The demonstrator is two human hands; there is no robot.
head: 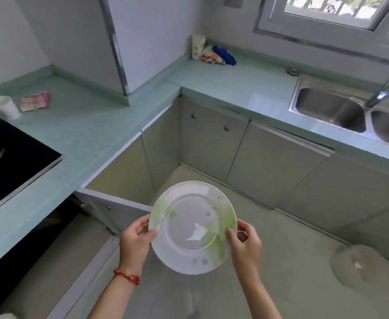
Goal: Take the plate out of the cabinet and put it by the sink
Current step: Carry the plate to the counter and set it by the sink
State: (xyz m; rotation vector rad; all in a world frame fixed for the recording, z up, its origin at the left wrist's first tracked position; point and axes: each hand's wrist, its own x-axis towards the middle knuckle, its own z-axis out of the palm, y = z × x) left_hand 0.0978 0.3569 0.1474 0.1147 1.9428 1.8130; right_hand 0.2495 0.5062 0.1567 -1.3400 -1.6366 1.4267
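Note:
A round white plate (190,226) with green leaf prints is held in the air above the kitchen floor, low in the middle of the view. My left hand (134,242) grips its left rim and my right hand (245,244) grips its right rim. To the left of the plate, a lower cabinet (50,229) stands with its door (117,210) swung open and a dark inside. The steel double sink (331,109) with its tap (382,88) is set in the pale green counter (235,84) at the upper right, far from the plate.
A black cooktop (11,153) lies on the left counter, with a white cup (5,107) and a pink cloth (35,101) behind it. A paper cup (197,46) and colourful packets (221,55) sit in the back corner. A pale round object (363,263) lies on the floor at right.

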